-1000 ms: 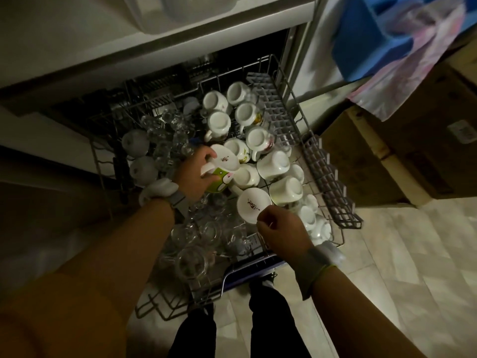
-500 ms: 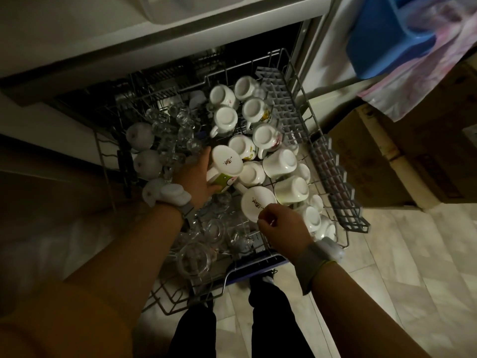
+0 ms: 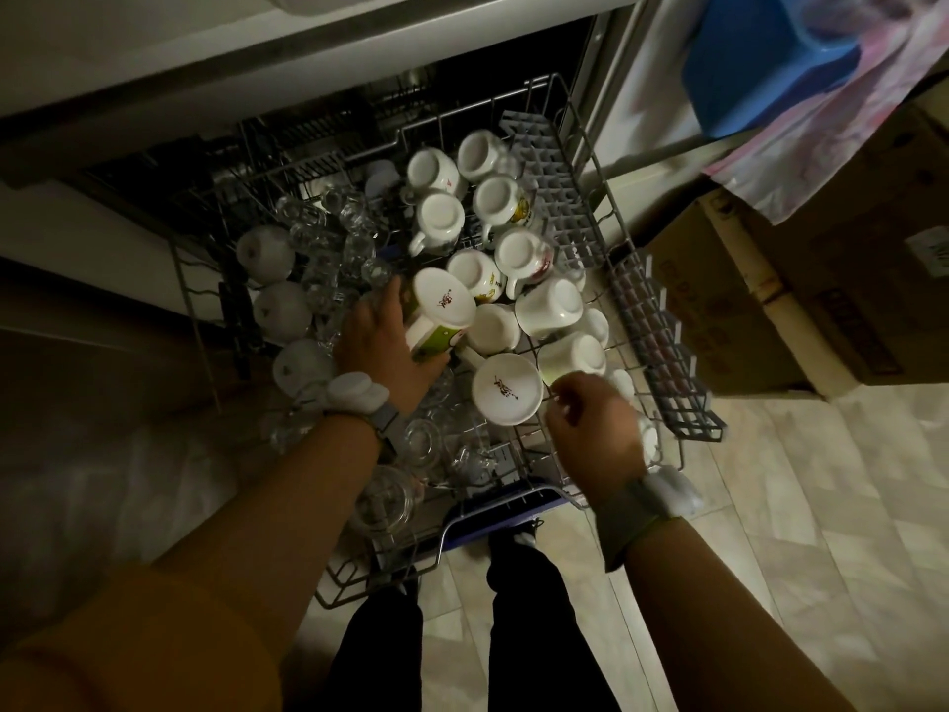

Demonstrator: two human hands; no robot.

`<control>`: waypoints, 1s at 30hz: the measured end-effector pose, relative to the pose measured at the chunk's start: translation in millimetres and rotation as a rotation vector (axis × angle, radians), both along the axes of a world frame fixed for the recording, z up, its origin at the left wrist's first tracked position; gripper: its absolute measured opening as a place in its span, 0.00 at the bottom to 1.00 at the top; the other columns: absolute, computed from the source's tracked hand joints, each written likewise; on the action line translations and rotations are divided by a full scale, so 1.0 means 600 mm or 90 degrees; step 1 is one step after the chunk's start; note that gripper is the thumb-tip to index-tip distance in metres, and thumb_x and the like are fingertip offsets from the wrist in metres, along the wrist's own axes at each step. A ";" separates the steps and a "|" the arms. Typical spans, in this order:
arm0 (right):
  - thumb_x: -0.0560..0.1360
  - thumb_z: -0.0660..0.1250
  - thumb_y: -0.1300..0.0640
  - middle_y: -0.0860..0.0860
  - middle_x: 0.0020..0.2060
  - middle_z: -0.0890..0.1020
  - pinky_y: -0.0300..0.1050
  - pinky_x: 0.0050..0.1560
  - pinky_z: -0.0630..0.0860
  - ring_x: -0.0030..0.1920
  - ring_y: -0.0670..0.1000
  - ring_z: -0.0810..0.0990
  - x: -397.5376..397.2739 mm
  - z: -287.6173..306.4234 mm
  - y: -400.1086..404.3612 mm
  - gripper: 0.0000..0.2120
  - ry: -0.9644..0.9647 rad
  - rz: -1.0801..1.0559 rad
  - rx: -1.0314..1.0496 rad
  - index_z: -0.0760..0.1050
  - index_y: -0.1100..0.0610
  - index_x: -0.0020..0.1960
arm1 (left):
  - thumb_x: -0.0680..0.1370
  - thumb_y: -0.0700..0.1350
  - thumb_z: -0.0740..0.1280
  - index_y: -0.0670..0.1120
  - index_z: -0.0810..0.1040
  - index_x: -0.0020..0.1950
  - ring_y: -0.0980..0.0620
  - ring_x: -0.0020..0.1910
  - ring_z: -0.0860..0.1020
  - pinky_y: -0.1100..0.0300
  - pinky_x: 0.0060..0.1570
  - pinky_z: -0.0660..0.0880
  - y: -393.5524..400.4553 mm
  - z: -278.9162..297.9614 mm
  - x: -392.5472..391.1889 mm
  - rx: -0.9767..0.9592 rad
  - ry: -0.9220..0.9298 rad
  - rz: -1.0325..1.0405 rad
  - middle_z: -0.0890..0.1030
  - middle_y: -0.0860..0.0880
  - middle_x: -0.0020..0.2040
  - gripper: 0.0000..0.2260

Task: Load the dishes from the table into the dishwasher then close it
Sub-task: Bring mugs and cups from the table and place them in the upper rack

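Note:
The dishwasher's upper rack [image 3: 624, 233] is pulled out and packed with several upturned white mugs on the right and clear glasses [image 3: 339, 249] on the left. My left hand [image 3: 382, 346] grips a white and green mug [image 3: 436, 313], bottom up, in the middle of the rack. Just right of it stands another upturned white mug [image 3: 506, 389] with a small red mark on its base. My right hand [image 3: 590, 423] hovers with curled fingers at that mug's right side, by the rack's front edge; whether it touches the mug I cannot tell.
The grey cup shelf [image 3: 662, 352] folds along the rack's right side. Cardboard boxes [image 3: 801, 280] stand on the tiled floor to the right, with a blue tub [image 3: 760, 64] and patterned cloth [image 3: 873, 110] above them. The countertop edge [image 3: 308, 59] overhangs the dishwasher. My legs stand below the rack.
My left hand has tilted the green mug so its base faces up and shifted it slightly left. My right hand has moved from the marked mug's front to its right side.

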State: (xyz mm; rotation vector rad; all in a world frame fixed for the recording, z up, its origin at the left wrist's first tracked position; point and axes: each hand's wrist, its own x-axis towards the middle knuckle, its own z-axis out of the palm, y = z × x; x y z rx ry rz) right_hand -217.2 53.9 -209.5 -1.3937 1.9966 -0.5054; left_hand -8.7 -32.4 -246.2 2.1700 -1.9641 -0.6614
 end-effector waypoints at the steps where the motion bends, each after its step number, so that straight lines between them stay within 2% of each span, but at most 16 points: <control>1: 0.73 0.68 0.60 0.54 0.49 0.78 0.55 0.48 0.77 0.48 0.54 0.76 -0.017 0.006 0.000 0.10 0.057 -0.025 -0.073 0.78 0.58 0.54 | 0.66 0.56 0.76 0.49 0.56 0.77 0.37 0.64 0.67 0.43 0.58 0.69 0.004 0.006 -0.003 -0.032 -0.013 -0.002 0.66 0.39 0.68 0.46; 3: 0.71 0.68 0.58 0.59 0.54 0.76 0.51 0.51 0.71 0.53 0.57 0.71 -0.066 0.019 -0.003 0.15 0.229 -0.049 -0.186 0.76 0.60 0.58 | 0.66 0.55 0.75 0.49 0.60 0.76 0.37 0.60 0.69 0.41 0.56 0.70 0.015 0.016 -0.012 -0.105 0.003 -0.020 0.68 0.40 0.65 0.42; 5: 0.70 0.69 0.54 0.60 0.58 0.74 0.52 0.52 0.67 0.56 0.59 0.69 -0.121 0.026 -0.011 0.21 0.334 -0.073 -0.197 0.73 0.60 0.61 | 0.67 0.54 0.70 0.50 0.62 0.73 0.37 0.61 0.69 0.38 0.56 0.71 0.026 0.025 -0.027 -0.164 0.054 -0.067 0.66 0.41 0.65 0.36; 7: 0.71 0.70 0.50 0.59 0.63 0.73 0.55 0.58 0.67 0.62 0.61 0.69 -0.163 0.022 -0.020 0.26 0.310 -0.096 -0.091 0.70 0.59 0.65 | 0.68 0.52 0.65 0.50 0.66 0.68 0.39 0.61 0.68 0.39 0.57 0.70 0.038 0.028 -0.050 -0.210 0.078 -0.155 0.64 0.45 0.64 0.29; 9: 0.73 0.70 0.46 0.58 0.66 0.72 0.56 0.61 0.69 0.64 0.61 0.69 -0.183 0.006 -0.024 0.29 0.240 -0.096 0.031 0.67 0.57 0.69 | 0.68 0.50 0.66 0.49 0.70 0.64 0.41 0.60 0.68 0.41 0.59 0.69 0.051 0.023 -0.074 -0.229 0.076 -0.251 0.67 0.45 0.63 0.24; 12: 0.76 0.66 0.48 0.58 0.61 0.76 0.51 0.55 0.72 0.58 0.60 0.75 -0.181 -0.016 -0.025 0.24 0.173 -0.066 0.073 0.69 0.56 0.68 | 0.67 0.49 0.69 0.48 0.73 0.62 0.39 0.59 0.70 0.42 0.58 0.69 0.075 0.006 -0.100 -0.157 0.058 -0.312 0.70 0.43 0.64 0.23; 15: 0.79 0.62 0.51 0.58 0.57 0.79 0.50 0.49 0.74 0.54 0.61 0.78 -0.174 -0.027 -0.025 0.18 0.164 -0.083 0.080 0.70 0.56 0.67 | 0.66 0.52 0.66 0.48 0.71 0.63 0.39 0.62 0.67 0.43 0.63 0.61 0.095 -0.015 -0.106 -0.120 -0.017 -0.383 0.68 0.43 0.66 0.25; 17: 0.80 0.60 0.53 0.58 0.55 0.79 0.50 0.47 0.74 0.52 0.61 0.78 -0.176 -0.032 -0.027 0.16 0.178 -0.094 0.085 0.71 0.56 0.66 | 0.67 0.53 0.65 0.47 0.71 0.64 0.39 0.63 0.68 0.42 0.66 0.57 0.103 -0.030 -0.101 -0.086 -0.079 -0.436 0.71 0.41 0.67 0.27; 20: 0.80 0.57 0.53 0.58 0.52 0.80 0.50 0.44 0.74 0.49 0.62 0.78 -0.179 -0.041 -0.031 0.14 0.190 -0.097 0.099 0.71 0.56 0.63 | 0.63 0.54 0.74 0.46 0.74 0.64 0.39 0.62 0.75 0.37 0.62 0.68 0.109 -0.041 -0.084 0.010 -0.153 -0.496 0.75 0.41 0.64 0.31; 22: 0.80 0.57 0.52 0.58 0.51 0.80 0.51 0.43 0.75 0.48 0.62 0.78 -0.186 -0.045 -0.031 0.13 0.180 -0.082 0.098 0.70 0.55 0.61 | 0.62 0.53 0.76 0.45 0.74 0.66 0.39 0.63 0.75 0.36 0.59 0.70 0.111 -0.038 -0.083 0.062 -0.160 -0.510 0.75 0.41 0.65 0.34; 25: 0.78 0.61 0.50 0.59 0.58 0.76 0.56 0.50 0.77 0.52 0.61 0.77 -0.193 -0.031 -0.030 0.19 0.144 -0.054 0.116 0.67 0.54 0.66 | 0.61 0.51 0.79 0.43 0.76 0.65 0.38 0.64 0.75 0.35 0.59 0.69 0.104 -0.015 -0.090 0.113 -0.177 -0.495 0.75 0.39 0.66 0.35; 28: 0.75 0.67 0.49 0.56 0.72 0.64 0.58 0.63 0.72 0.67 0.60 0.68 -0.192 0.004 -0.026 0.33 0.180 -0.069 0.101 0.58 0.54 0.75 | 0.74 0.50 0.69 0.45 0.65 0.74 0.39 0.74 0.61 0.40 0.71 0.54 0.107 0.024 -0.110 0.165 -0.180 -0.484 0.61 0.42 0.76 0.30; 30: 0.74 0.68 0.50 0.54 0.75 0.59 0.56 0.66 0.68 0.72 0.58 0.64 -0.190 0.041 -0.009 0.34 0.193 -0.110 0.062 0.58 0.53 0.76 | 0.79 0.50 0.63 0.46 0.61 0.76 0.40 0.76 0.56 0.44 0.73 0.52 0.113 0.057 -0.129 0.211 -0.167 -0.480 0.57 0.43 0.77 0.27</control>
